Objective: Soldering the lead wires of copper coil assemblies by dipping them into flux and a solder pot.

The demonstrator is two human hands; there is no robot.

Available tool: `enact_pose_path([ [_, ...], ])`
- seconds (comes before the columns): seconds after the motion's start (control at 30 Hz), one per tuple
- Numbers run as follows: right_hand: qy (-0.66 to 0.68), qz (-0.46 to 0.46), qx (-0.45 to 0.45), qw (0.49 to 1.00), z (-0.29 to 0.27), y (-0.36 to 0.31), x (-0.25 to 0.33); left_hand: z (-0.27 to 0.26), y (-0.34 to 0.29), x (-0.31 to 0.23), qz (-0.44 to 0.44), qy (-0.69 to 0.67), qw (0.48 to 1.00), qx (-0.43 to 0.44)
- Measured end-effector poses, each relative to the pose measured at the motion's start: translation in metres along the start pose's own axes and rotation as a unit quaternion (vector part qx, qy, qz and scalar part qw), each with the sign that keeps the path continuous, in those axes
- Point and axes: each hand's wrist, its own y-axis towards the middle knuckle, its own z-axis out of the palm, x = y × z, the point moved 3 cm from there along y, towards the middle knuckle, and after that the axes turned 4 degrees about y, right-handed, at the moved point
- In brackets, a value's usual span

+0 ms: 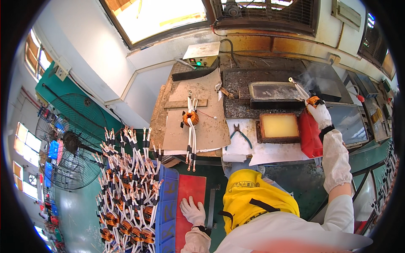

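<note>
My gloved right hand (319, 116) is closed on a copper-wound toroidal coil (313, 100) with white leads. Those leads point up and left, and their lug ends hang by the right end of a rectangular metal pot (274, 90). Smoke drifts up beside the coil. Below the hand stands a red plastic container (311, 137). My gloved left hand (193, 211) lies flat, fingers apart, on a red board (192, 185). A second toroidal coil (190, 119), with white leads running both ways, lies on the cardboard at the left of the bench.
A framed tray (260, 128) with yellow material sits before the pot, and pliers (238, 134) lie to its left. A control box (204, 61) stands at the back. Left of me, a blue crate (168, 202) holds several coils with upright leads; beyond is a large fan (71, 141).
</note>
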Motion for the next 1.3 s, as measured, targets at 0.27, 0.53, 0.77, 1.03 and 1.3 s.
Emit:
enact_pose_path([
  [0.27,0.012,0.006,0.002,1.0,-0.002,-0.003,0.008,0.001,-0.001,0.0,0.004,0.002,1.0,-0.003],
  [0.53,0.025,-0.004,-0.015,1.0,-0.001,-0.003,0.006,-0.002,0.0,-0.001,0.001,0.002,1.0,-0.002],
  [0.77,0.027,0.027,-0.008,0.999,-0.005,-0.008,0.01,0.002,-0.002,0.002,-0.003,-0.001,1.0,0.017],
  [1.03,0.047,0.04,0.01,0.998,-0.018,-0.028,0.037,0.001,-0.003,0.003,0.0,-0.003,1.0,0.015],
  [1.3,0.088,0.041,-0.031,0.995,-0.005,-0.024,0.0,0.0,0.0,0.001,-0.004,-0.005,1.0,0.025],
])
